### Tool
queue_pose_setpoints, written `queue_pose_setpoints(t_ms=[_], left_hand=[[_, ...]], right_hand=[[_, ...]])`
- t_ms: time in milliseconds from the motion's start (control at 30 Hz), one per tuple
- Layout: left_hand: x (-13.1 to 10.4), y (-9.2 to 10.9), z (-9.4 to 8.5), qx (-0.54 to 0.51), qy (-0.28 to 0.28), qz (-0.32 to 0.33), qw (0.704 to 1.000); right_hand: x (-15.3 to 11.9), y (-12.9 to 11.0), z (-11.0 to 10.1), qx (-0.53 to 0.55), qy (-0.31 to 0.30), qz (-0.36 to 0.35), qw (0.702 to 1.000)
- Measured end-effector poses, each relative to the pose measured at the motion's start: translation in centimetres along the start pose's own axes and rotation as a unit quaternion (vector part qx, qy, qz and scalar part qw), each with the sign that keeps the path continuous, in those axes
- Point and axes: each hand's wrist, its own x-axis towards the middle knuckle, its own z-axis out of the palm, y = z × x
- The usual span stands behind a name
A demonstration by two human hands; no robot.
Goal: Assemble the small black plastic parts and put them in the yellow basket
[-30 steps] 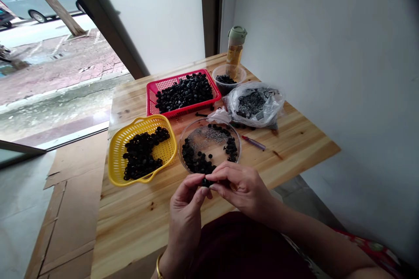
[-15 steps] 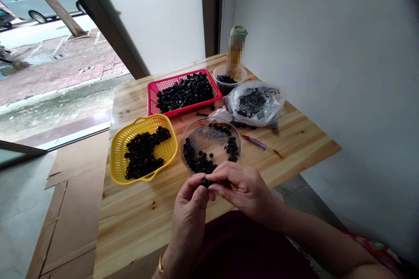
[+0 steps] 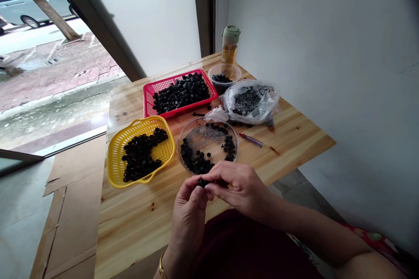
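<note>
My left hand point(image 3: 190, 205) and my right hand point(image 3: 237, 185) meet at the near edge of the table, fingertips pinched together. Between them they grip a small round black plastic part point(image 3: 202, 182), mostly covered by the fingers. Just beyond the hands lies a clear round tray point(image 3: 214, 152) with small black parts around its rim and thin metal pins point(image 3: 204, 136) toward its far side. To the left, a yellow basket point(image 3: 113, 159) holds a heap of black parts point(image 3: 140, 154).
A red basket point(image 3: 148, 103) full of black pieces stands farther back. Right of it are a clear tub point(image 3: 240, 69), a drink bottle point(image 3: 229, 50) and a plastic bag point(image 3: 275, 98) of dark small parts. A small screwdriver point(image 3: 251, 140) lies on the wooden table point(image 3: 294, 139).
The whole view has shifted slightly, so the table and baskets appear a little farther left. Both hands keep the same pinch on the black part.
</note>
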Motion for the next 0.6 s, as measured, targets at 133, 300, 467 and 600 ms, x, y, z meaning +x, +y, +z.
queue_pose_setpoints(t_ms=[133,300,467,600], left_hand=[[0.0,0.1,-0.1,0.013,-0.005,0.018,1.0],[0.1,0.8,-0.5,0.066,-0.024,0.058,0.996],[0.1,1.3,-0.7,0.078,-0.048,0.058,0.994],[-0.1,1.2,-0.6,0.069,-0.041,0.053,0.995]], right_hand=[[0.1,-0.3,-0.2,-0.017,-0.015,-0.002,1.0],[0.4,-0.4,-0.8,-0.008,-0.052,-0.004,0.999],[0.1,0.0,-0.3,0.021,-0.052,-0.008,0.998],[-0.8,-0.1,0.6,0.018,-0.015,-0.038,0.999]])
